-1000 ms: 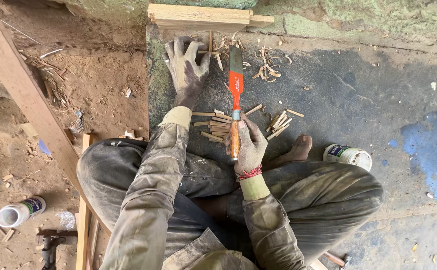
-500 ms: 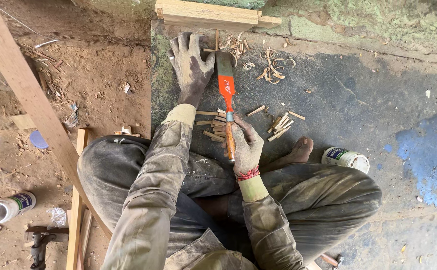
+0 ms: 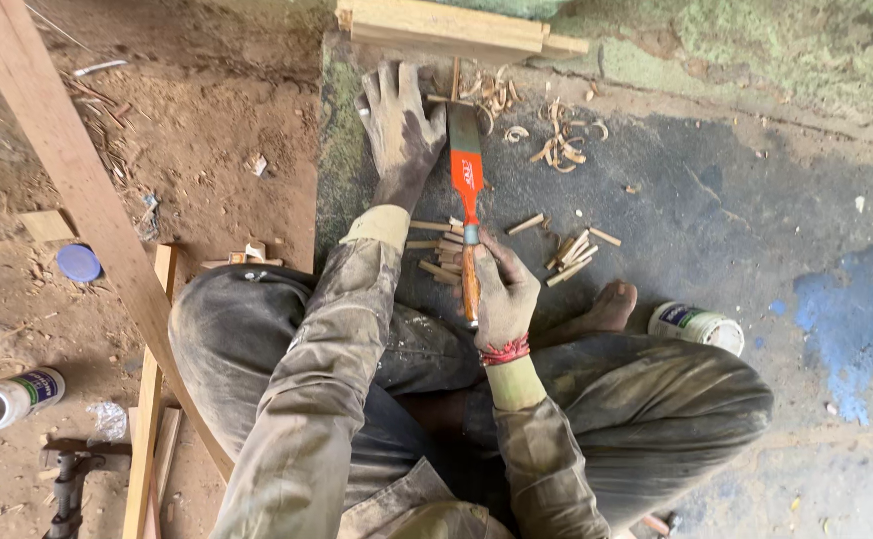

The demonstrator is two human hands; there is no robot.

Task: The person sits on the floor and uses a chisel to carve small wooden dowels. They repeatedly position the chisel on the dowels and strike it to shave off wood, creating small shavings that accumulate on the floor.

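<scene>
- One chisel [image 3: 466,190] with an orange blade guard and wooden handle, at the centre, pointing to twelve o'clock.
- Two hands: the left hand [image 3: 398,130] flat at twelve o'clock, the right hand [image 3: 504,294] closed round the chisel handle at the centre.
- One bare foot [image 3: 606,307] at three o'clock.
- Two white containers: one tub [image 3: 698,325] at three o'clock, one jar [image 3: 7,397] on its side at eight o'clock.
- One blue lid [image 3: 79,263] at nine o'clock.
- One long plank [image 3: 77,190] running from eleven towards seven o'clock.
- Cut wooden pegs [image 3: 571,252] in a scattered heap by the chisel; too many overlap to count.
- Curled shavings [image 3: 556,140] at one o'clock, likewise uncountable.
</scene>
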